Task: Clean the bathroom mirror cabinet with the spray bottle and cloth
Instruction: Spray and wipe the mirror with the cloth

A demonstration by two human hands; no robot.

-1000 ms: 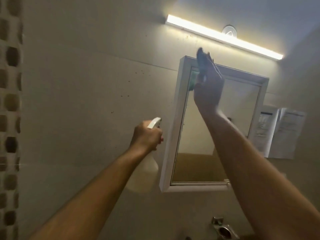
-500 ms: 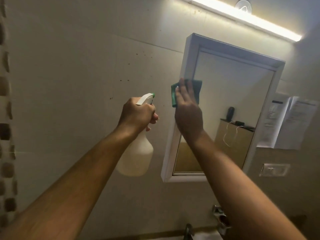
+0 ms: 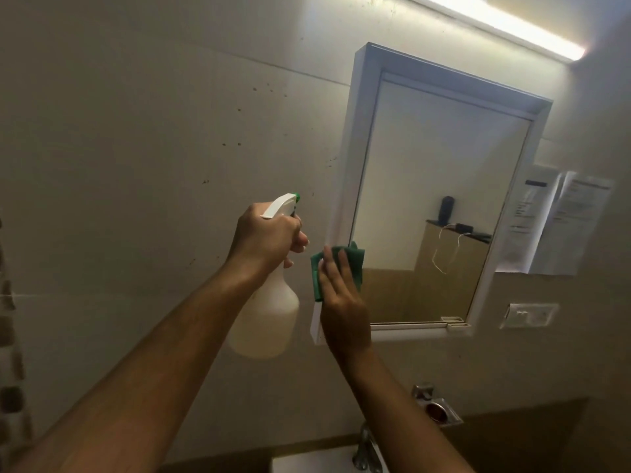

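Mirror cabinet [image 3: 345, 186], white-framed, is mounted on the tiled wall [image 3: 153, 131] above the tap [image 3: 367, 445], under a lit strip lamp [image 3: 495, 25]. A green cloth [image 3: 351, 259] is pressed flat against the lower left edge of the frame by the right hand [image 3: 343, 312], whose fingers are held straight over it. A pale spray bottle [image 3: 266, 322] is gripped round its neck by the left hand [image 3: 264, 240], fingers curled at the trigger, the nozzle aimed towards the wall just beside the frame.

Several risks can be judged from this. Since the cloth is only pinned by flat fingers and not gripped, it could be dropped towards the tap if pressure is eased or the frame is wet. If the trigger is squeezed by accident, liquid would be thrown onto the wall or the right hand, not the glass. Papers [image 3: 560, 227] fixed close by the cabinet's right side could be wetted by drifting spray. Streaks may be left on the glass if it is wiped with an already soiled patch of cloth
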